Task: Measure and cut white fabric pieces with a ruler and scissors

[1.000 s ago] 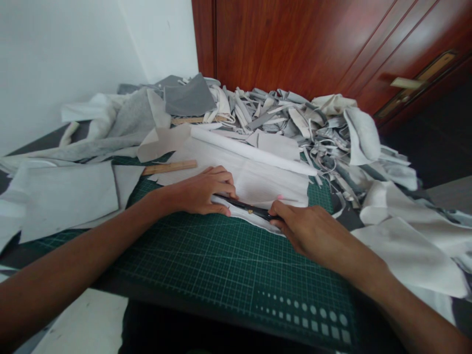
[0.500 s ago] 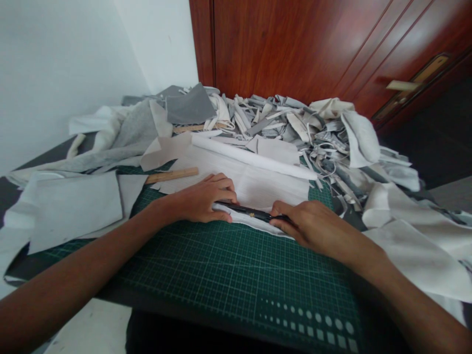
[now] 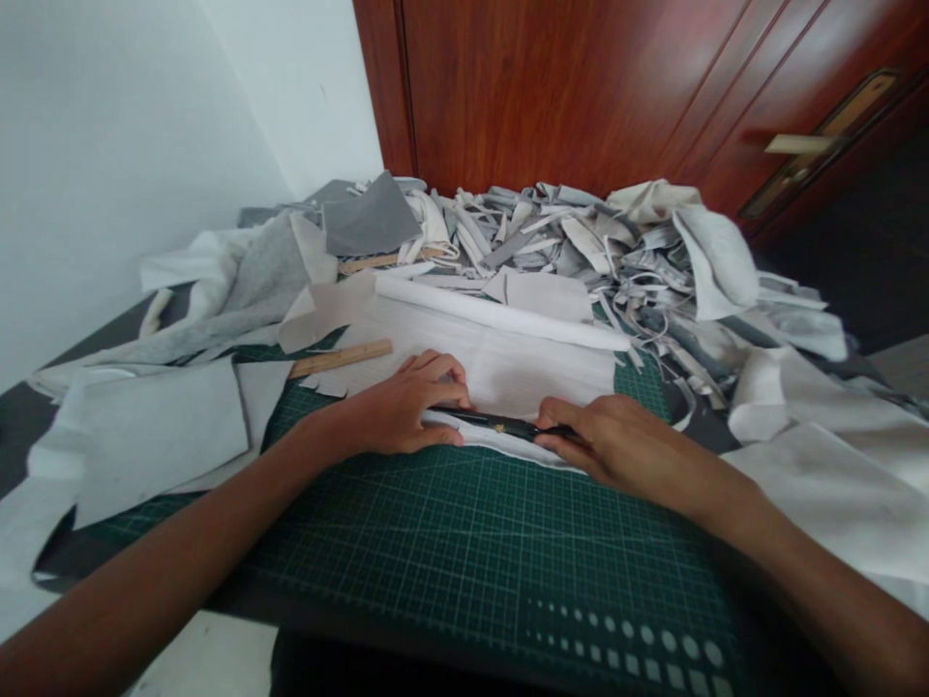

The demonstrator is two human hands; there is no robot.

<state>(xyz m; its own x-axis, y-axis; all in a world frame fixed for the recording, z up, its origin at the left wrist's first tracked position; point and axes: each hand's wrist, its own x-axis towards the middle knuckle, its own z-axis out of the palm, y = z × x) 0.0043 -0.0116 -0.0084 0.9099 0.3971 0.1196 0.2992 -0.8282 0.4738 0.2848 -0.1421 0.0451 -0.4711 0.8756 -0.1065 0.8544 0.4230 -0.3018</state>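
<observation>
My left hand (image 3: 406, 411) rests on a white cloth (image 3: 494, 373), fingers spread, with its thumb near the tip of closed black scissors (image 3: 500, 424). The scissors lie along a folded strip at the cloth's near edge, and a small gold pivot screw shows on them. My right hand (image 3: 616, 450) is shut around their far end, so the handles are hidden. A rolled white fabric (image 3: 500, 315) lies along the cloth's far side. All of this sits on a green cutting mat (image 3: 464, 542).
A heap of grey and white fabric scraps (image 3: 581, 247) rises behind the cloth, against a reddish wooden door (image 3: 552, 97) with a lever handle (image 3: 798, 144). A wooden ruler (image 3: 341, 358) lies left of the cloth. Large pale fabric pieces (image 3: 160, 436) overlap the mat's left side. A white wall (image 3: 123, 174) stands left.
The scissors have swung flatter along the fold, with my right hand shifted slightly right. The whole scene has moved a little down and left in view as my head turned.
</observation>
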